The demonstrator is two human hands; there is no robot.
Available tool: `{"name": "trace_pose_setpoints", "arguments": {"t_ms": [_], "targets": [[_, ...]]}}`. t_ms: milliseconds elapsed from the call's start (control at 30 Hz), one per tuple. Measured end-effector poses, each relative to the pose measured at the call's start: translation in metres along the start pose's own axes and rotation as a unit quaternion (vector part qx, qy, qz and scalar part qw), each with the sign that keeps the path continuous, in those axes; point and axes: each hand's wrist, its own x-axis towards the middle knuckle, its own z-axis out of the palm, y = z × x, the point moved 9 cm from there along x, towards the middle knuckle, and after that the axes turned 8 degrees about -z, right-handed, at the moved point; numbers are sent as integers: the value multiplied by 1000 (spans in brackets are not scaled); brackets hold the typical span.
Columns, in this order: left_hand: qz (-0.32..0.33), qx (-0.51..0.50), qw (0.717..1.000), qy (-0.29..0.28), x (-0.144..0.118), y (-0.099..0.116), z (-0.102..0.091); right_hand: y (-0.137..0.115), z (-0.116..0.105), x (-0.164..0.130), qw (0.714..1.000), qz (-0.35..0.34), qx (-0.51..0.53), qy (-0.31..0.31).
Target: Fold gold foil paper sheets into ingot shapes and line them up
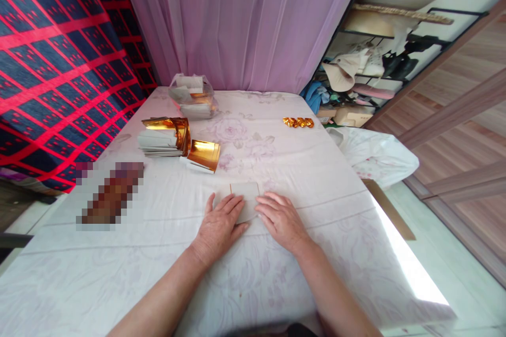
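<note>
A small pale paper (245, 189) lies flat on the tabletop (79, 284), near the person's edge and between the two hands. The left hand (222, 220) is palm down, fingers stretched out and slightly spread, their tips on the paper's left part. The right hand (282, 221) is also palm down and loosely spread, its fingertips at the paper's right edge; neither is closed around anything.

Toward the far left corner, a clear bag (179, 96) holds pale sheets and some gold ones, visible through its plastic. Nearer stands a stack (160, 142) of pale and gold sheets, with a smaller pile (203, 155), gold side up, just beside it. Crumpled gold pieces (298, 122) sit in a row near the far right corner.

Beside the tabletop's right side rests a white bag (383, 158); its contents are hidden. Boxes (351, 116) sit low on the shelf (460, 12).
</note>
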Motion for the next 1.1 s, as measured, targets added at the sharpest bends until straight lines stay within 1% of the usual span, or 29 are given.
{"name": "trace_pose_setpoints", "arguments": {"t_ms": [167, 367, 567, 733, 967, 1100], "targets": [[-11, -22, 1000, 15, 0, -9, -10, 5, -2, 5, 1000, 1, 17, -2], [-33, -63, 997, 17, 3, -15, -19, 17, -1, 9, 999, 12, 49, 18], [-98, -104, 989, 31, 11, -22, -23, 24, 0, 7, 994, 27, 83, 60], [-115, -105, 987, 36, 15, -23, -23, 26, -3, 14, 992, 40, 95, 71], [-129, -90, 987, 38, 16, -25, -22, 31, -2, 21, 993, 72, 45, 78], [-132, -74, 987, 53, 15, -26, -20, 30, -1, 21, 994, 83, 20, 76]]}}
